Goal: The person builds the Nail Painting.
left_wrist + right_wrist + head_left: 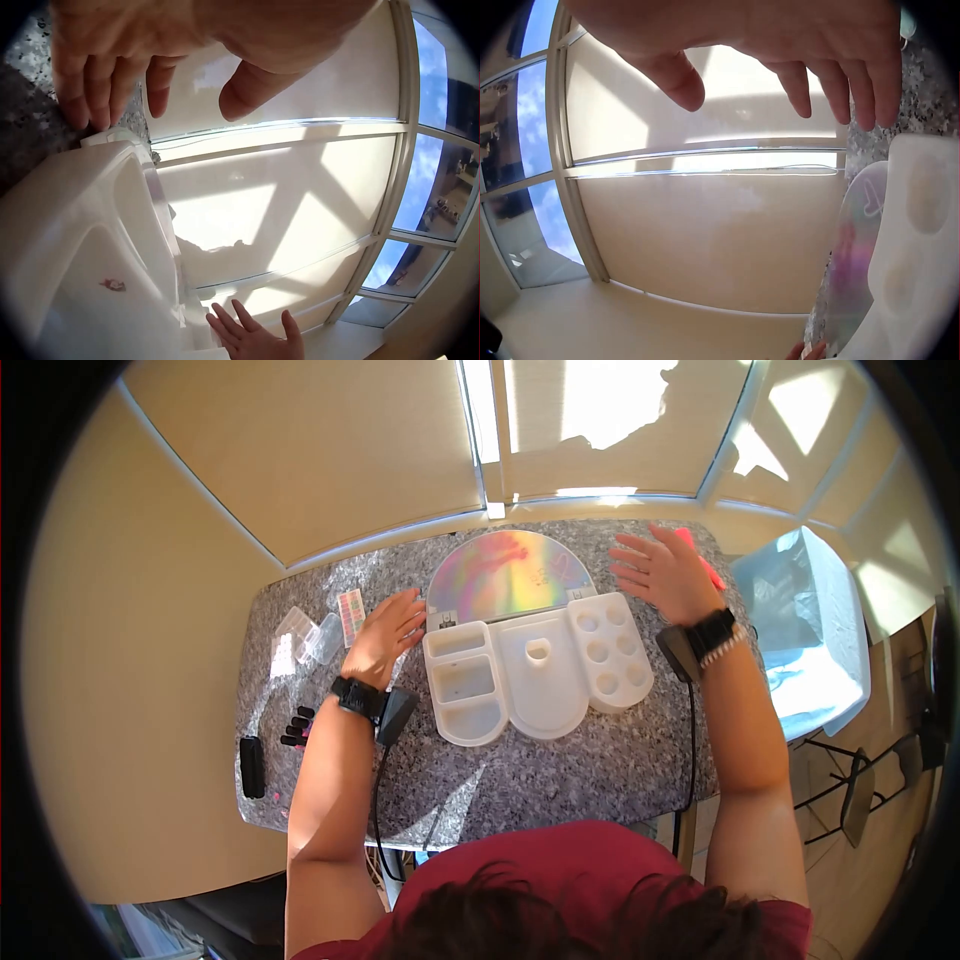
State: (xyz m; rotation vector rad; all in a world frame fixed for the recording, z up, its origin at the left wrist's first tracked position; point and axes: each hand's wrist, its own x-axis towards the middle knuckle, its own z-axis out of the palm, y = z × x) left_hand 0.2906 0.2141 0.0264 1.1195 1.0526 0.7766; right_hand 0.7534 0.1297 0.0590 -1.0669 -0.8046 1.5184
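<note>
A white moulded tray (545, 705) lies on the speckled table, with three long compartments on its left, a wide middle section and several round wells on its right. Behind it is a half-round iridescent panel (510, 575). My left hand (388, 633) holds nothing, its fingers extended beside the tray's left side; in the left wrist view its fingertips are right by the tray's corner (112, 136). Off the tray's far right corner, my right hand (672, 575) is spread with nothing in it. The right wrist view shows its fingers pointing toward the round wells (928, 196).
Left of my left hand are a sheet of coloured patches (351, 616), clear plastic boxes (325, 640), several black-capped bottles (297, 728) and a black case (251, 767). A pinkish-red object (708, 565) lies behind my right hand. A blue-lined bin (815, 610) stands right of the table.
</note>
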